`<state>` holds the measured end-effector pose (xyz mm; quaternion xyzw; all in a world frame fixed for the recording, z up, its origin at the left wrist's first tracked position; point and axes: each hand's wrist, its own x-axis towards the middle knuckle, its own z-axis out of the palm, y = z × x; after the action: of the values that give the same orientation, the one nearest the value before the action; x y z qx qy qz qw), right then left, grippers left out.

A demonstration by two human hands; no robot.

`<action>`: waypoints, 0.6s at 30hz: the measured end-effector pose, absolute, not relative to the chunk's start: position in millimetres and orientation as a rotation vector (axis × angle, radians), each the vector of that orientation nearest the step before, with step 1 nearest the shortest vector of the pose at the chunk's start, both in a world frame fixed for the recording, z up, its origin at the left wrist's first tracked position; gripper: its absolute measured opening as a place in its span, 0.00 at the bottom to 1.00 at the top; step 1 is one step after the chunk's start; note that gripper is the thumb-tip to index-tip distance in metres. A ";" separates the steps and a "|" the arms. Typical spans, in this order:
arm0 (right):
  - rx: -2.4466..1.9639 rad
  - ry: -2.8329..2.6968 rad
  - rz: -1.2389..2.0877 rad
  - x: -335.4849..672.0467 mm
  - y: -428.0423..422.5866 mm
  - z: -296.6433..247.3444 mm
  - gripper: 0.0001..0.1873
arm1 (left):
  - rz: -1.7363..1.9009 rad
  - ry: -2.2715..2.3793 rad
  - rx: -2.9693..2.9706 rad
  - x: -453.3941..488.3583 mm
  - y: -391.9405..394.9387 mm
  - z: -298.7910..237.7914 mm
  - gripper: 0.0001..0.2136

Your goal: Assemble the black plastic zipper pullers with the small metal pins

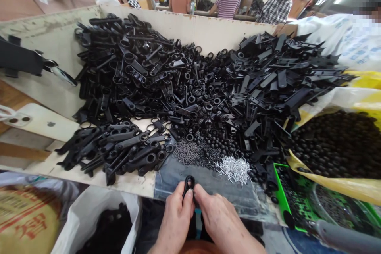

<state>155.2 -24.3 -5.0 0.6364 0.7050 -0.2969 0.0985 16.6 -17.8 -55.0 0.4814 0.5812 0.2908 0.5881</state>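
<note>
My left hand [175,218] and my right hand [218,218] meet at the table's near edge, both pinched on one small black plastic part [188,183] with a ring-shaped end that sticks up between the thumbs. Just beyond the hands lie a heap of small silver pins [235,168] and a heap of darker small screws [187,151]. A big pile of black plastic parts [190,83] fills the table behind them. Several assembled black arms [125,151] lie in a row to the left.
A white phone [38,121] lies on the left ledge. A yellow bag of small black beads [336,143] and a green tray [293,198] sit at right. A white bag [101,222] with black parts hangs below the table. Other people sit at the back.
</note>
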 end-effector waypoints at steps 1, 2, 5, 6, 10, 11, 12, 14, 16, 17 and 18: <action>1.889 2.106 -0.921 157.2 -24.3 -4.3 0.18 | 0.676 1.362 1.143 15.9 -17.3 -53.8 0.21; 1.894 2.131 -0.968 159.3 -24.2 -3.6 0.17 | 0.672 1.363 1.165 15.2 -16.7 -52.7 0.21; 1.899 2.207 -1.052 164.2 -23.3 -3.3 0.16 | 0.652 1.339 1.197 13.7 -15.1 -50.8 0.20; 1.897 2.212 -1.042 164.4 -22.9 -4.1 0.15 | 0.650 1.333 1.199 13.5 -14.6 -50.7 0.20; 1.904 2.128 -0.860 157.5 -21.0 -9.9 0.15 | 0.672 1.374 1.248 14.6 -12.4 -50.8 0.17; 1.913 2.117 -0.824 155.1 -20.1 -10.6 0.16 | 0.663 1.388 1.282 15.0 -11.8 -50.2 0.15; 1.920 2.117 -0.801 153.3 -19.0 -10.3 0.16 | 0.643 1.402 1.326 15.3 -11.0 -49.2 0.14; 1.933 2.135 -0.780 152.3 -16.2 -5.7 0.16 | 0.584 1.423 1.424 15.6 -9.3 -46.4 0.13; 1.927 2.154 -0.800 156.0 -13.3 3.4 0.15 | 0.539 1.421 1.499 15.0 -7.7 -43.4 0.13; 1.915 2.167 -0.830 159.3 -12.4 9.0 0.15 | 0.532 1.406 1.517 14.5 -7.0 -42.4 0.14; 1.904 2.183 -0.872 163.2 -12.2 14.6 0.14 | 0.532 1.380 1.520 13.7 -6.6 -42.1 0.14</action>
<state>163.2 -12.2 14.6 0.6283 0.7204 -0.2879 0.0583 13.7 -6.6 -42.1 0.6255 0.5676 0.2190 0.4885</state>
